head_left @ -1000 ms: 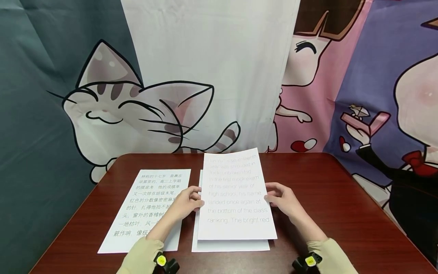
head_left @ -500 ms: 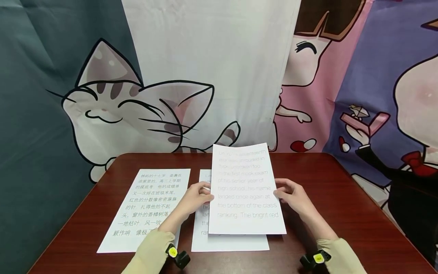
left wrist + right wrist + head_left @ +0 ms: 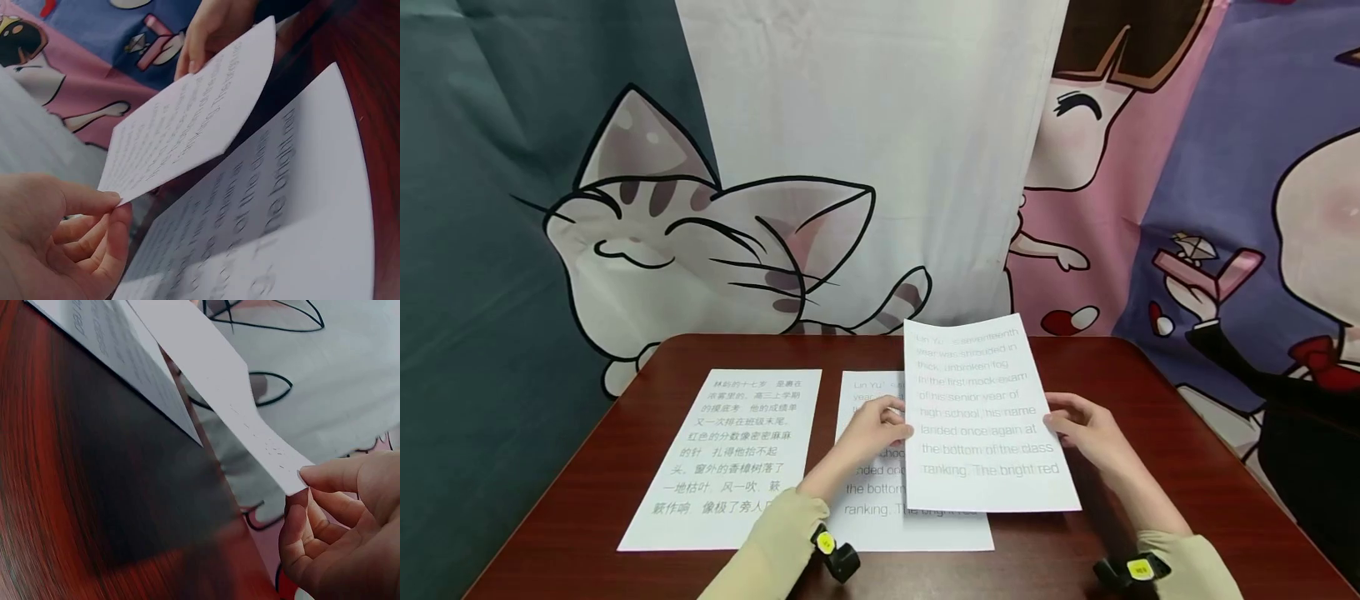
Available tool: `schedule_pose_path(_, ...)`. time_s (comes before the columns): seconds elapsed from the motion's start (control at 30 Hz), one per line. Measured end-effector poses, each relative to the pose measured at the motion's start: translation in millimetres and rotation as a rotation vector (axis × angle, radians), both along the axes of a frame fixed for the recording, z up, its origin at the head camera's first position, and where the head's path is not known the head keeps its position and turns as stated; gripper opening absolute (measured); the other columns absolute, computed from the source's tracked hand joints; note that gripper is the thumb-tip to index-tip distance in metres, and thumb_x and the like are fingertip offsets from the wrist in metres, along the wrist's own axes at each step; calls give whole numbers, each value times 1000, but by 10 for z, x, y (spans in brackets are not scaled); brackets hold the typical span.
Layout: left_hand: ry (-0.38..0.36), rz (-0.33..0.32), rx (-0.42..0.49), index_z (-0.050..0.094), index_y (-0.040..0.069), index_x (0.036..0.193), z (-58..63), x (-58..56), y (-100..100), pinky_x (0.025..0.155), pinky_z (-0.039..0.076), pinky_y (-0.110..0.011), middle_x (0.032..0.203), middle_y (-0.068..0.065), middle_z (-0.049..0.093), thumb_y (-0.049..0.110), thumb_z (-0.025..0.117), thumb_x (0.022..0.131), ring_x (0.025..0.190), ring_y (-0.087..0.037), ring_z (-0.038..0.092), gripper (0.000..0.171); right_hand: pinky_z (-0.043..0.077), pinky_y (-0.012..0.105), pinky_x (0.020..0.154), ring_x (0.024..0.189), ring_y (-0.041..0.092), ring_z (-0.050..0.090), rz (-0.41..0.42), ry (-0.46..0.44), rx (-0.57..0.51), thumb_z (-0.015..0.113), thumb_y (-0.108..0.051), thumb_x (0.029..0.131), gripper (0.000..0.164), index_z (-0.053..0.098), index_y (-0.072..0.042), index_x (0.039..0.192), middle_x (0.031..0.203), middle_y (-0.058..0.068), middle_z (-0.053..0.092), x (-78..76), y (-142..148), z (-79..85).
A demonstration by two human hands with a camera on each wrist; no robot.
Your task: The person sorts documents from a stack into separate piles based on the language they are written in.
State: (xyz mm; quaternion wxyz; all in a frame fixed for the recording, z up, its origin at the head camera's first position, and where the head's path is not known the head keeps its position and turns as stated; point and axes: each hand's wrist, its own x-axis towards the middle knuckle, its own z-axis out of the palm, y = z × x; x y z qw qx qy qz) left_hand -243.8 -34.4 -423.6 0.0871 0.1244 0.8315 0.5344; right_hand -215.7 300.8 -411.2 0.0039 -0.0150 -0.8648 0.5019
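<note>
A white sheet of paper [image 3: 981,433] printed with English text is held up between both hands, raised off the table. My left hand [image 3: 876,432] pinches its left edge between thumb and fingers; the left wrist view shows this grip [image 3: 75,231] close up. On the opposite edge, my right hand [image 3: 1086,429] pinches the paper, thumb on top and fingers beneath, as the right wrist view shows [image 3: 340,519]. Below lies a second English-printed sheet [image 3: 917,533], partly covered by the raised one in the head view. The raised paper bows slightly.
A sheet with Chinese text [image 3: 722,467] lies flat at the left of the reddish-brown wooden table [image 3: 1030,567]. Behind the table's far edge hangs a cartoon-printed cloth [image 3: 880,108]. The held paper casts a shadow on the tabletop in the right wrist view.
Both hands have carried the held sheet to the right, first slightly upward as well. More of the English-printed sheet underneath now shows, and the left arm covers less of the Chinese-text sheet.
</note>
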Motion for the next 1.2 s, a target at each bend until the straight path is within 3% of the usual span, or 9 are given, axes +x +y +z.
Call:
schedule_pose_path(0.3, -2, 12, 78, 61, 0, 124, -65, 9, 355, 71, 58, -30, 88, -11, 73, 10, 71, 87, 73, -19, 71, 39, 53, 26, 70, 80, 6, 64, -35, -40, 42, 57, -26, 100, 54, 43, 1, 144, 108, 11, 68, 48, 323, 31)
schedule_pose_path(0.9, -72, -1, 149, 60, -2, 128, -148, 93, 878, 68, 59, -25, 91, -6, 68, 2, 70, 81, 72, -10, 69, 47, 53, 27, 66, 74, 6, 64, -117, -55, 83, 56, -29, 100, 54, 45, 4, 141, 89, -15, 66, 90, 771, -48)
schedule_pose_path(1.2, -20, -12, 106, 59, -8, 128, -173, 95, 1070, 62, 55, -20, 85, -7, 72, 0, 69, 79, 65, -11, 69, 51, 53, 28, 64, 73, 6, 62, -145, -86, 128, 56, -33, 100, 59, 43, 7, 142, 90, -12, 66, 73, 952, -135)
